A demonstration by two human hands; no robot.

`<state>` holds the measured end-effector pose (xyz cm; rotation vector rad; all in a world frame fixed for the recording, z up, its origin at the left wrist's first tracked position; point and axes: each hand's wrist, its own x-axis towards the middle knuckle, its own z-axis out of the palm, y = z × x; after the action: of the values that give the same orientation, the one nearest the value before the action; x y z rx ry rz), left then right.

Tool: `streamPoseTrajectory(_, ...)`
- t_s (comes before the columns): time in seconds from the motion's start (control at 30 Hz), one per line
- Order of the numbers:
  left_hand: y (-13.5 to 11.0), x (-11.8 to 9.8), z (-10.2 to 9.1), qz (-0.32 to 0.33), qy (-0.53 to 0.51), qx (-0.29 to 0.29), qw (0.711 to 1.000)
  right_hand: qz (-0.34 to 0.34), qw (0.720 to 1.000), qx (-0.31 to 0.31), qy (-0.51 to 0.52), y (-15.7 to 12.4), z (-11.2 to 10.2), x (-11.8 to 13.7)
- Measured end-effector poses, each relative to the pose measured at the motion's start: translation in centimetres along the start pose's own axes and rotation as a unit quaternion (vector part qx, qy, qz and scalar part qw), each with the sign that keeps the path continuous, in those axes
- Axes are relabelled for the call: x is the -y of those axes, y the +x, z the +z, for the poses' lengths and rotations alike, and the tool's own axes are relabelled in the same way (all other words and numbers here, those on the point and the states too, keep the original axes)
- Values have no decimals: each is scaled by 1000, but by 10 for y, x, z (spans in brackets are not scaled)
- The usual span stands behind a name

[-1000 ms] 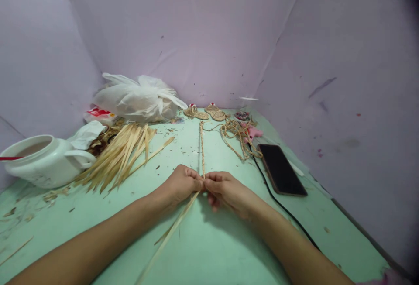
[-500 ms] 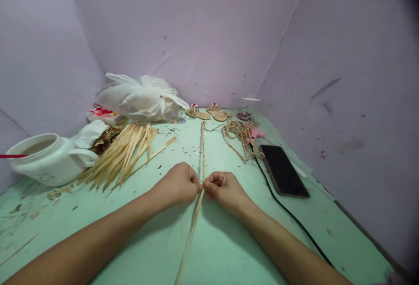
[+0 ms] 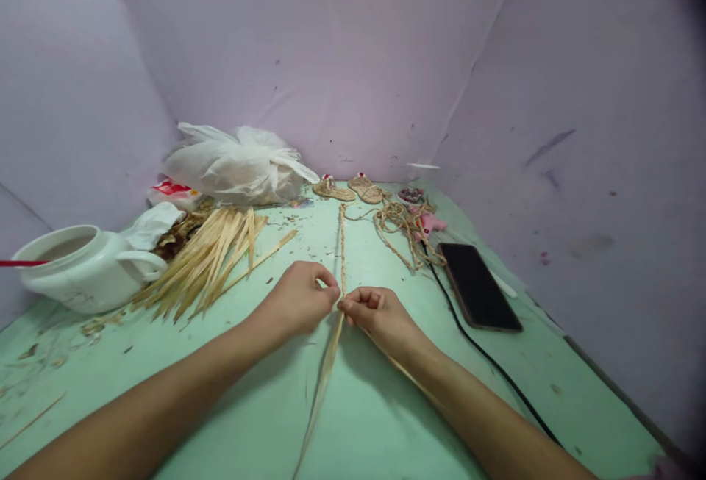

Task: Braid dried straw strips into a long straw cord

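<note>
A thin braided cord [image 3: 343, 245] of straw-coloured plant fibre runs straight down the middle of the green table. My right hand [image 3: 380, 318] pinches its near end between thumb and forefinger. From that pinch a loose pale fibre strip [image 3: 329, 370] trails toward me, and another narrow strip [image 3: 405, 371] slants along under my right wrist. Close beside the cord on its left, my left hand [image 3: 309, 295] has thumb and forefinger tips pressed together, with a small gap behind them. What those tips hold, if anything, is too small to make out.
Flat dry leaf strips [image 3: 215, 259] lie at left, beside a white jug [image 3: 88, 267]. Behind are a white plastic bag [image 3: 237, 164] and small woven sandals [image 3: 364, 190]. Coiled cord [image 3: 405, 226], a phone [image 3: 479, 287] and a black cable [image 3: 474, 344] are at right.
My left hand has moved slightly up and away from the cord. One fibre strip now slants to the right under my right wrist, while the right-hand pinch stays about in place.
</note>
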<state>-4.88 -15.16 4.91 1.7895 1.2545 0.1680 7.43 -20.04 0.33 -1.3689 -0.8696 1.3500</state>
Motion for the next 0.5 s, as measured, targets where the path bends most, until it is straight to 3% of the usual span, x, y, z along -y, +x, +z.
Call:
streamPoseTrajectory(0.07,9,4,-2,-67,-144,84,984,-11,1000,22,0,2,-1,0)
streamPoseTrajectory(0.17,17,11,4,-78,-258,191,944,-20,998,56,-7,3,-4,0)
streamPoseTrajectory(0.33,20,16,11,-74,-180,125,973,-51,990,74,-113,2,-9,-3)
streamPoseTrajectory(0.5,17,15,18,-90,-170,66,979,-86,957,18,-276,-3,-12,-6)
